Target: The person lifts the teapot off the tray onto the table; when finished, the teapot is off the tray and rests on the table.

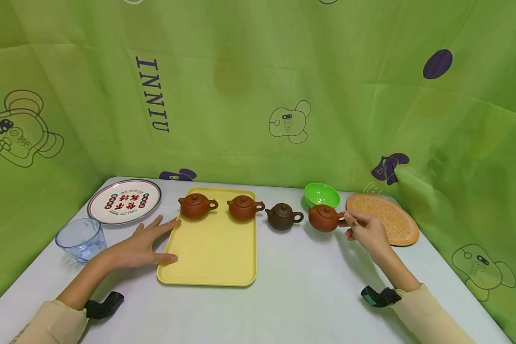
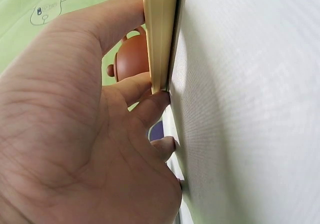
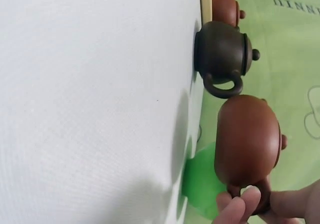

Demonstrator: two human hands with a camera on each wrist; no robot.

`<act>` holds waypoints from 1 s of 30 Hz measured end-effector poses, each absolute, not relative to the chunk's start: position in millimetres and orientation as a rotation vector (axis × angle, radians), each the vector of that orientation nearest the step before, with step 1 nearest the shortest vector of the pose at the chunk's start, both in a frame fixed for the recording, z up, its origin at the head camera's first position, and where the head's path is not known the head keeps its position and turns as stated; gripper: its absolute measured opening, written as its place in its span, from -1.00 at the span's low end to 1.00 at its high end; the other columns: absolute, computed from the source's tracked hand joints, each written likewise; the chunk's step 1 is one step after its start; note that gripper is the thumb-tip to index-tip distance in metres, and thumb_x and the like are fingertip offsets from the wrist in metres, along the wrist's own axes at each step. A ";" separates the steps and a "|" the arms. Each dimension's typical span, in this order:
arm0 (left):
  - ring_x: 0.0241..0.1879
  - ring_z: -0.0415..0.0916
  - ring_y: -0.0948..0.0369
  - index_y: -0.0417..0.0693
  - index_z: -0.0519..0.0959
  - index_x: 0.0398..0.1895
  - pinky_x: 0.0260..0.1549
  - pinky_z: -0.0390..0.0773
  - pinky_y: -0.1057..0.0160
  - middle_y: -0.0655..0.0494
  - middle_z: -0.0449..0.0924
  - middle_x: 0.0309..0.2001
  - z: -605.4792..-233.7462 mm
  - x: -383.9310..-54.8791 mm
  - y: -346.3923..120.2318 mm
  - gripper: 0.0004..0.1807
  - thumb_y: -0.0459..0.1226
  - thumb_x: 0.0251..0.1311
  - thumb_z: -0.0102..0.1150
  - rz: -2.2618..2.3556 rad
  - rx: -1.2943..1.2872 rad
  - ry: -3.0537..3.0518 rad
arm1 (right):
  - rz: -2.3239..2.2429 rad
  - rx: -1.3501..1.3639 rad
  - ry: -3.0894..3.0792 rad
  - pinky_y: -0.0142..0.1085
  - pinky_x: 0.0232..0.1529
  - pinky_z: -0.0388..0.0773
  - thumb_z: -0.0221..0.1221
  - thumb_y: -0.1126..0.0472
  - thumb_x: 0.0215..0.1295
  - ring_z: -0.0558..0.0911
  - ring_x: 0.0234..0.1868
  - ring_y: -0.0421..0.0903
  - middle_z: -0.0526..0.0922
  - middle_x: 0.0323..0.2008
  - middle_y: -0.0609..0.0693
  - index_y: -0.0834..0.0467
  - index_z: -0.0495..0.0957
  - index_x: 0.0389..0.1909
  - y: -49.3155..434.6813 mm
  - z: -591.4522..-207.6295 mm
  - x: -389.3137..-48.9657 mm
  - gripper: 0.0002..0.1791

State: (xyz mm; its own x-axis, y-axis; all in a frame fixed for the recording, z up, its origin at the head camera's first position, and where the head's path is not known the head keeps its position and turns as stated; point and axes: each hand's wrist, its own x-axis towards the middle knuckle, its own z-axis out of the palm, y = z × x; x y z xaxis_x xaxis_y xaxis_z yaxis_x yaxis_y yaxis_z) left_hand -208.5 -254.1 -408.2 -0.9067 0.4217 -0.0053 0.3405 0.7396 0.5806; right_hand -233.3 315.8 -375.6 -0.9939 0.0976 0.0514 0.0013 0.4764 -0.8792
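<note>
My right hand [image 1: 369,233] pinches the handle of a reddish-brown teapot [image 1: 324,218], and the right wrist view shows this teapot [image 3: 247,139] raised off the table. A dark brown teapot [image 1: 282,217] stands on the table just left of it. Two more reddish-brown teapots sit on the yellow tray [image 1: 210,253], one at the far left corner [image 1: 194,206] and the other at the far right [image 1: 242,208]. At the tray's left edge, my left hand [image 1: 139,246] spreads its fingers, with thumb and fingertips touching the rim.
An oval plate with red and green print [image 1: 124,202] lies at the back left, and a clear blue glass bowl [image 1: 82,241] is left of my left hand. Behind the held teapot is a green bowl [image 1: 321,195]. An orange round mat [image 1: 389,220] lies at right. Green cloth [image 1: 223,95] hangs behind.
</note>
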 end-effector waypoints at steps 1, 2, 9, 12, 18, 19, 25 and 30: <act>0.65 -0.23 -0.49 -0.13 0.28 0.62 0.42 -0.38 -0.72 -0.31 0.16 0.65 -408.6 -208.6 -254.3 0.04 0.16 0.18 0.46 0.895 0.618 2.801 | 1.556 -0.083 -2.619 -0.41 -0.37 0.75 0.08 0.11 0.66 0.71 -0.46 -0.27 0.88 -0.15 0.10 0.38 0.52 0.38 316.3 -376.8 -233.7 -0.50; 0.65 -0.23 -0.49 -0.13 0.28 0.62 0.42 -0.37 -0.71 -0.30 0.16 0.65 -409.0 -208.7 -254.5 0.04 0.16 0.18 0.46 0.894 0.619 2.802 | 1.559 -0.079 -2.618 -0.41 -0.37 0.75 0.09 0.11 0.66 0.71 -0.47 -0.28 0.88 -0.14 0.13 0.38 0.52 0.38 316.3 -377.8 -234.2 -0.50; 0.65 -0.24 -0.48 -0.12 0.27 0.62 0.44 -0.38 -0.70 -0.28 0.14 0.66 -409.9 -209.0 -255.1 0.04 0.16 0.18 0.46 0.898 0.614 2.800 | 1.547 -0.076 -2.648 -0.41 -0.39 0.74 0.08 0.16 0.66 0.68 -0.48 -0.30 0.86 -0.09 0.22 0.41 0.53 0.35 315.9 -383.7 -236.9 -0.53; 0.65 -0.24 -0.48 -0.12 0.27 0.62 0.44 -0.39 -0.69 -0.28 0.14 0.66 -409.5 -209.0 -255.1 0.04 0.16 0.18 0.46 0.904 0.614 2.795 | 1.542 -0.090 -2.664 -0.42 -0.39 0.72 0.08 0.15 0.66 0.66 -0.48 -0.32 0.86 -0.11 0.20 0.39 0.55 0.34 315.8 -386.1 -238.4 -0.54; 0.65 -0.23 -0.48 -0.12 0.28 0.62 0.43 -0.38 -0.70 -0.28 0.16 0.65 -409.2 -208.8 -255.0 0.04 0.16 0.18 0.47 0.901 0.617 2.797 | 1.519 -0.081 -2.687 -0.43 -0.40 0.70 0.08 0.16 0.66 0.64 -0.49 -0.33 0.84 -0.09 0.27 0.39 0.56 0.32 316.0 -389.8 -240.2 -0.56; 0.65 -0.23 -0.48 -0.12 0.28 0.62 0.43 -0.38 -0.70 -0.28 0.16 0.65 -409.1 -208.7 -255.0 0.04 0.15 0.18 0.47 0.903 0.617 2.798 | 1.518 -0.077 -2.687 -0.43 -0.40 0.69 0.07 0.18 0.66 0.64 -0.49 -0.33 0.84 -0.09 0.28 0.39 0.56 0.31 315.9 -390.3 -240.4 -0.57; 0.65 -0.23 -0.49 -0.12 0.29 0.61 0.42 -0.38 -0.71 -0.28 0.18 0.64 -408.6 -207.4 -254.9 0.03 0.14 0.18 0.47 0.915 0.627 2.798 | 1.514 -0.082 -2.684 -0.43 -0.42 0.69 0.06 0.20 0.66 0.63 -0.50 -0.32 0.84 -0.12 0.28 0.41 0.56 0.31 314.6 -392.3 -241.6 -0.58; 0.65 -0.23 -0.48 -0.11 0.29 0.62 0.43 -0.38 -0.71 -0.29 0.17 0.65 -408.0 -207.3 -254.8 0.03 0.15 0.18 0.46 0.909 0.622 2.798 | 1.505 -0.092 -2.692 -0.43 -0.42 0.68 0.06 0.19 0.67 0.63 -0.50 -0.32 0.84 -0.11 0.28 0.40 0.55 0.32 314.1 -393.5 -242.7 -0.57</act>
